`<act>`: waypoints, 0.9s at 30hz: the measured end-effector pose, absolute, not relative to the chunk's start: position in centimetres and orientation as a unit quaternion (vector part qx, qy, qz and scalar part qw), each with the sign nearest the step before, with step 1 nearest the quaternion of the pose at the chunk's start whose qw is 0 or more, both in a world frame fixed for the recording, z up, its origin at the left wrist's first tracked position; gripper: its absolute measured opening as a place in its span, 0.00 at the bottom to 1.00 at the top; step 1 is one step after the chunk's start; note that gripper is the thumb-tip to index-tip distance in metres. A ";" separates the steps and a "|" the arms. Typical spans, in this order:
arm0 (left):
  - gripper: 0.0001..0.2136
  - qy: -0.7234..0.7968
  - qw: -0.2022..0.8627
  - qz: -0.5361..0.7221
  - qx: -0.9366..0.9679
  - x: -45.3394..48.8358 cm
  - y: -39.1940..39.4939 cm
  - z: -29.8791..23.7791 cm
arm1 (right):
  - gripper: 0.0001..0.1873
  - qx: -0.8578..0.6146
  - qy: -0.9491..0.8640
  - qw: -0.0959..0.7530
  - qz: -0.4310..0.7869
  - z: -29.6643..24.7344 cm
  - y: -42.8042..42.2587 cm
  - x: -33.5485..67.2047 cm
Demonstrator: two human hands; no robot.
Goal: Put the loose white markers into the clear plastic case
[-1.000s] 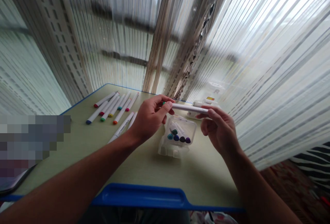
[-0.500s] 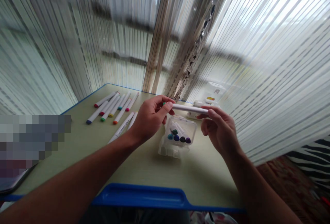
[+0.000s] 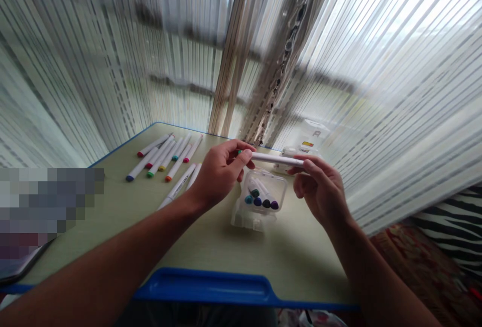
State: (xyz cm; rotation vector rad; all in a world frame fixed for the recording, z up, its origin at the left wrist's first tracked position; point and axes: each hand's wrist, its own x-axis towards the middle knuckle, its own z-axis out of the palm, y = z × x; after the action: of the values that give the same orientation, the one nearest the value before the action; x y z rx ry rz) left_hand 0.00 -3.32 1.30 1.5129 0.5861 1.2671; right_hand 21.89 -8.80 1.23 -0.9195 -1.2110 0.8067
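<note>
A white marker (image 3: 276, 158) is held level between my two hands above the table. My left hand (image 3: 226, 166) pinches its left end, where a bit of green shows between the fingers. My right hand (image 3: 320, 181) grips the other end between thumb and fingers. Just below the marker, a clear plastic case (image 3: 280, 184) stands on the table with several markers in it, their ends teal, blue, dark green, black and purple. To the left of my left hand lie several white markers (image 3: 161, 158) with coloured ends, loosely side by side.
The pale table (image 3: 196, 246) has a blue rim and a blue tray groove (image 3: 211, 287) at its front edge. Behind my right hand stands another clear package (image 3: 312, 133). A blurred-out flat object (image 3: 33, 216) lies at left. String curtains (image 3: 181, 40) hang along the far edge.
My hands and the marker between them stay almost where they were. Only the curtain strings have shifted slightly.
</note>
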 end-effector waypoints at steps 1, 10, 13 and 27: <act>0.09 0.244 0.515 0.528 0.630 0.0 -3.3 1.3 | 0.08 -0.406 -0.534 0.651 0.354 1.2 -8.8 21.9; 0.09 0.245 0.517 0.526 0.629 0.0 -3.4 1.2 | 0.08 -0.406 -0.538 0.648 0.354 1.2 -8.8 22.0; 0.09 0.247 0.519 0.525 0.628 0.0 -3.5 1.2 | 0.08 -0.403 -0.532 0.651 0.362 1.2 -8.8 22.0; 0.09 0.250 0.517 0.525 0.628 0.0 -3.5 1.3 | 0.08 -0.406 -0.533 0.649 0.360 1.2 -8.8 22.0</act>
State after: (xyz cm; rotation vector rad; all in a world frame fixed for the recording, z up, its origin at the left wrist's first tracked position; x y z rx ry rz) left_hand -0.01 -3.48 1.31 1.5089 0.5996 1.2613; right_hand 21.96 -8.80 1.22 -0.9230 -1.2124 0.8177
